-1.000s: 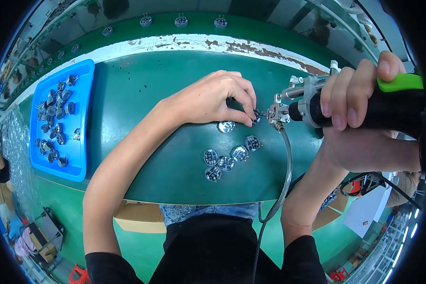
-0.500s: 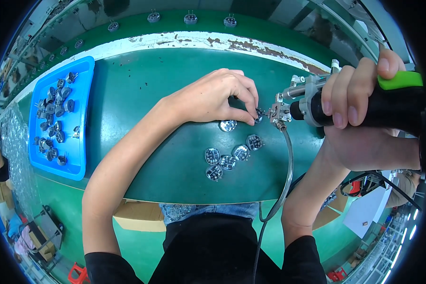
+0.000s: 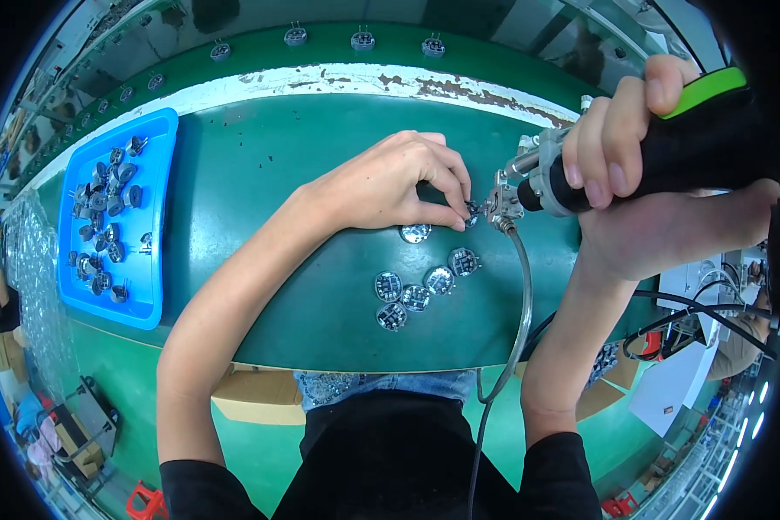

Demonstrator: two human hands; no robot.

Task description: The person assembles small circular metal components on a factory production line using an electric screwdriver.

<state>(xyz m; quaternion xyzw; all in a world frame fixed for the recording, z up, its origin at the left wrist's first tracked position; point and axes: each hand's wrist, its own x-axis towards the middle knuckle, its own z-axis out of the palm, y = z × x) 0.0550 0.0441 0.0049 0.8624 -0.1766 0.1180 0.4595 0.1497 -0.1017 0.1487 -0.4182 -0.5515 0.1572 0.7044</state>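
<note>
My left hand (image 3: 407,184) pinches a small round electronic part (image 3: 471,213) between thumb and fingers, above the green tabletop (image 3: 321,329). My right hand (image 3: 620,147) is wrapped round a black power screwdriver (image 3: 689,143) with a bright green lever. The metal nose (image 3: 504,206) of the screwdriver meets the pinched part, and a clear hose (image 3: 526,286) runs down from it. Under my left thumb lies another round part (image 3: 415,233) with a shiny face. Several more round parts (image 3: 416,298) with circuit faces lie in a loose cluster nearer to me.
At the left stands a blue tray (image 3: 161,260) holding several grey round parts with pins. Beyond a chipped white ledge (image 3: 321,80), similar parts stand spaced along a green strip (image 3: 399,42). Under the table's front edge is a cardboard box (image 3: 260,397). Black cables (image 3: 667,303) hang at the right.
The screwdriver's body has tilted up a little and moved left with my right hand, while its nose stays at the part. My left hand keeps its pinch. Parts beyond the ledge appear shifted slightly right.
</note>
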